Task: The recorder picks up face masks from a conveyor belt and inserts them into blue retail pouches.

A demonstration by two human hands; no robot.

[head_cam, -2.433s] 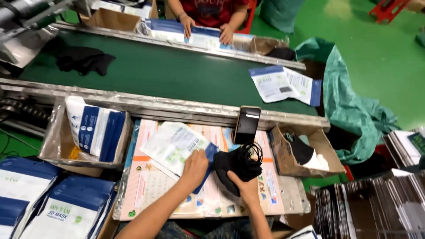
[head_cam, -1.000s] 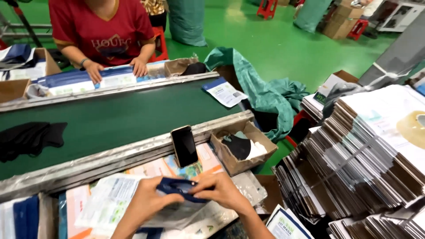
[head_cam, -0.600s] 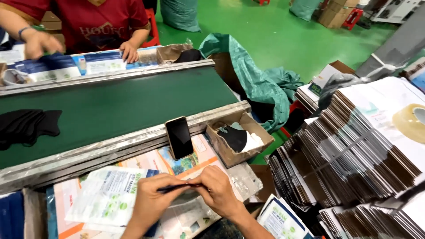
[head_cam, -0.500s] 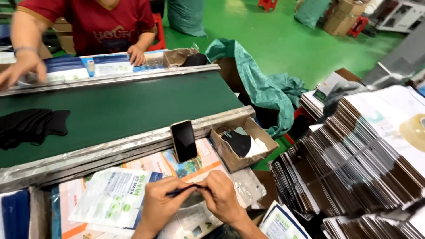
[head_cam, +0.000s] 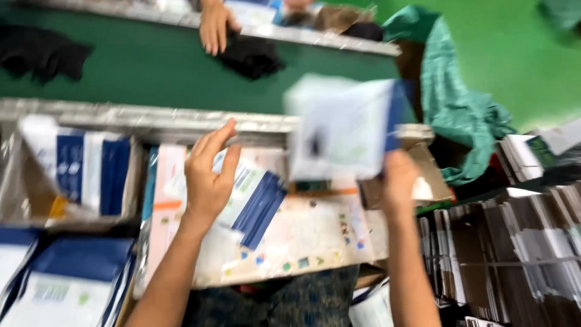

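My right hand (head_cam: 398,181) grips the packet (head_cam: 345,127), left hand (head_cam: 209,175) open; I'd keep it flat over the belt (head_cam: 151,66).

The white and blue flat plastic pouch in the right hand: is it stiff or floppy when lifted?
The white and blue flat plastic pouch probably is light: the right hand lifts it by one corner. It stays fairly flat, so likely semi-stiff, though blur hides detail.

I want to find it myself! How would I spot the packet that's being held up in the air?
Look for the long green conveyor belt with its metal edge. Just in front of it, the right hand lifts a flat white packet with a dark blue strip down its right side. It is the only packet up in the air and blurred; the others lie flat on the table or stand in boxes.
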